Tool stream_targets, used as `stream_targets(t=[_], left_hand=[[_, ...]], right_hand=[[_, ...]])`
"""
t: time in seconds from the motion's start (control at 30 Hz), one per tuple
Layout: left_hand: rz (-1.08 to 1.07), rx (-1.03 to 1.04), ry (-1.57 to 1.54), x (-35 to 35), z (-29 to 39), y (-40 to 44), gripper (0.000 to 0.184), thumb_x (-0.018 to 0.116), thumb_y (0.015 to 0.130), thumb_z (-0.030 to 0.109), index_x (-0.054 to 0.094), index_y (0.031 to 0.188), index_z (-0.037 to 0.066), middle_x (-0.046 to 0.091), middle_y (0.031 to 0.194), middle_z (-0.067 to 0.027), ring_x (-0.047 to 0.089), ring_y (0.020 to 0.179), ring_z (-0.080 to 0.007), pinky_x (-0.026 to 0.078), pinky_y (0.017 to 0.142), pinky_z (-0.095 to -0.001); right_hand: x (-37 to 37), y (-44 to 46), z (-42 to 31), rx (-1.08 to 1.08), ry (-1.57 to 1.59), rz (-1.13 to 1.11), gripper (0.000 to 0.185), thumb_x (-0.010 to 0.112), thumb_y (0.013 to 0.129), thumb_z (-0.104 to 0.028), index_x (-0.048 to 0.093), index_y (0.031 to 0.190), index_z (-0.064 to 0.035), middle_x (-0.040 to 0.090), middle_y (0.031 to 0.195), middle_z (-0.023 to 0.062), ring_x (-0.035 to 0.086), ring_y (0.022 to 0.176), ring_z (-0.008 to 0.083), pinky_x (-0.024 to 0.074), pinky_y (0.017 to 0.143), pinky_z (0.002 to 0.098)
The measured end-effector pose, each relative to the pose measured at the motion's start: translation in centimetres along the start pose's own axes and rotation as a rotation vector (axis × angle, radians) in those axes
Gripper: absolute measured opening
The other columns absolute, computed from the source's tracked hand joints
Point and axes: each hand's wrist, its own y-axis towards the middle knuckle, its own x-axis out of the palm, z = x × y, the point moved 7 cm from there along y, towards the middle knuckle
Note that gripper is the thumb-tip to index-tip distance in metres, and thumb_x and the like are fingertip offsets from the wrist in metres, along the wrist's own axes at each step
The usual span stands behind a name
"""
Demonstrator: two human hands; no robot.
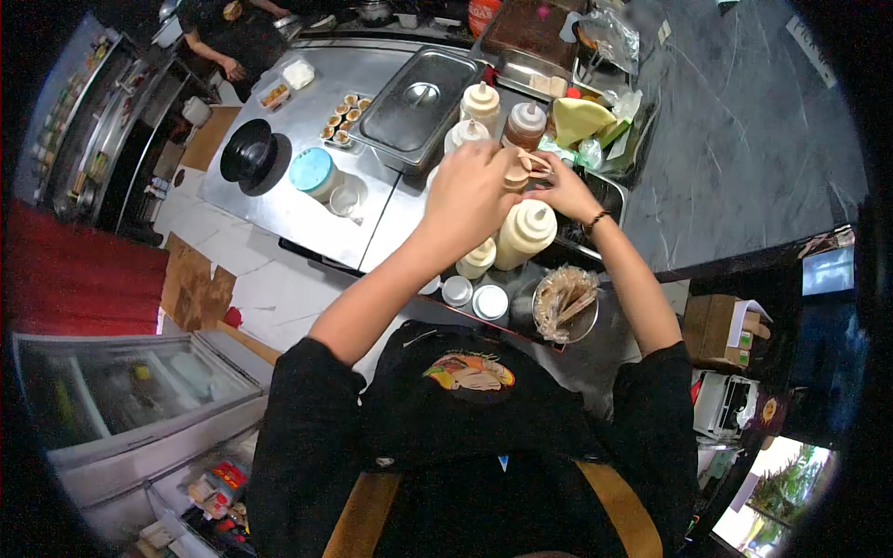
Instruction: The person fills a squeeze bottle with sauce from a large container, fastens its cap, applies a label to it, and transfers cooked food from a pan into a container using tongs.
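Observation:
My left hand (472,191) reaches over the group of squeeze bottles, its fingers curled and partly hidden behind the back of the hand. My right hand (566,192), with a dark beaded bracelet at the wrist, meets it from the right. Between them is a pale tan object (519,173) that resembles a squeeze bottle's top; its exact kind is unclear. Closest below stands a large cream-filled squeeze bottle (526,234), beside a smaller one (477,259). Beyond my hands are a white-capped bottle (480,102) and a brown sauce bottle (525,126).
A lidded steel pan (420,107), sushi rolls (346,121), a blue-lidded tub (314,172) and black bowls (246,153) occupy the steel counter. A container with plastic wrap (566,307) stands near my body. Another person (233,46) is at the far left.

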Motion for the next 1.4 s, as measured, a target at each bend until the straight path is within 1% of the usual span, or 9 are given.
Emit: stream_targets(t=[0.03,0.2,0.3,0.37,0.5,0.6,1.03,1.23,1.4], left_hand=[[0.075,-0.018,-0.25,-1.3,-0.1,-1.3,0.042,0.071,0.07,0.013,0.053,0.106,0.0,0.058,0.098,-0.0144,0.055,0.092,-0.0273,0.044,0.079,-0.0376],[-0.078,-0.377,-0.444,6.0,-4.1,-11.8,0.071,0.08,0.063,0.025,0.043,0.117,-0.002,0.053,0.107,-0.0189,0.054,0.094,-0.0297,0.045,0.081,-0.0376],[-0.1,-0.32,-0.324,10.7,-4.4,-14.1,0.095,0.083,0.052,0.037,0.035,0.123,-0.004,0.047,0.116,-0.0221,0.046,0.109,-0.0378,0.039,0.091,-0.044],[-0.047,-0.298,-0.395,12.7,-4.4,-14.3,0.091,0.084,0.052,0.032,0.037,0.123,0.0,0.05,0.113,-0.0204,0.049,0.105,-0.0383,0.041,0.088,-0.0429],[-0.177,-0.447,-0.476,14.1,-6.2,-14.0,0.079,0.083,0.054,0.021,0.042,0.12,0.005,0.055,0.109,-0.0178,0.053,0.1,-0.0368,0.044,0.085,-0.0409],[-0.165,-0.216,-0.607,11.7,-6.9,-13.5,0.065,0.078,0.057,0.011,0.048,0.115,0.006,0.057,0.108,-0.0158,0.055,0.101,-0.0329,0.045,0.084,-0.0386],[-0.253,-0.211,-0.669,7.6,-9.8,-13.4,0.068,0.079,0.057,0.008,0.051,0.119,0.005,0.059,0.114,-0.0112,0.057,0.105,-0.0222,0.044,0.09,-0.0323],[-0.352,-0.216,-0.682,9.7,-10.3,-13.5,0.071,0.078,0.057,0.009,0.049,0.121,0.007,0.056,0.118,-0.0125,0.054,0.108,-0.0276,0.044,0.092,-0.0352],[-0.304,-0.237,-0.68,10.9,-10.0,-14.4,0.071,0.079,0.056,0.008,0.049,0.12,0.007,0.056,0.117,-0.014,0.054,0.108,-0.0298,0.044,0.091,-0.0361]], right_hand=[[-0.6,-0.9,-0.1,0.005,0.084,-0.002,0.07,0.074,0.069,-0.006,0.036,0.128,-0.0025,0.051,0.119,0.0124,0.052,0.108,0.0201,0.0459,0.088,0.0325],[-1.5,-7.3,-4.5,-0.008,0.367,0.023,0.064,0.069,0.078,-0.009,0.033,0.131,-0.005,0.049,0.119,0.0113,0.048,0.112,0.0198,0.0417,0.094,0.0326],[1.2,-9.5,-6.1,0.046,-0.007,-0.002,0.087,0.082,0.064,-0.02,0.03,0.134,-0.0053,0.043,0.129,0.0124,0.043,0.12,0.0242,0.037,0.099,0.0372],[2.5,-9.2,-7.0,-0.115,-0.417,0.082,0.093,0.086,0.056,-0.024,0.034,0.13,-0.0032,0.049,0.123,0.0144,0.05,0.113,0.0241,0.0408,0.095,0.0355],[3.4,-8.4,-8.0,-0.077,-0.433,0.165,0.082,0.084,0.054,-0.022,0.04,0.121,-0.0018,0.055,0.111,0.0165,0.055,0.105,0.0272,0.0432,0.09,0.0349],[3.6,-8.3,-8.4,-0.077,-0.45,0.174,0.077,0.082,0.054,-0.021,0.043,0.117,-0.0018,0.055,0.108,0.0174,0.056,0.102,0.0293,0.0442,0.087,0.0358],[6.8,-5.7,-9.2,-0.183,-0.488,0.307,0.078,0.081,0.054,-0.023,0.042,0.117,0.0021,0.049,0.113,0.0215,0.05,0.106,0.0358,0.0408,0.093,0.0379],[7.1,-6.1,-8.6,-0.088,-0.566,0.304,0.086,0.081,0.058,-0.024,0.031,0.124,-0.001,0.038,0.12,0.0252,0.046,0.109,0.0417,0.0405,0.096,0.0408],[6.3,-7.3,-9.7,-0.143,-0.572,0.384,0.09,0.081,0.062,-0.023,0.027,0.131,-0.0026,0.038,0.125,0.0209,0.046,0.113,0.0349,0.0409,0.094,0.0394]])
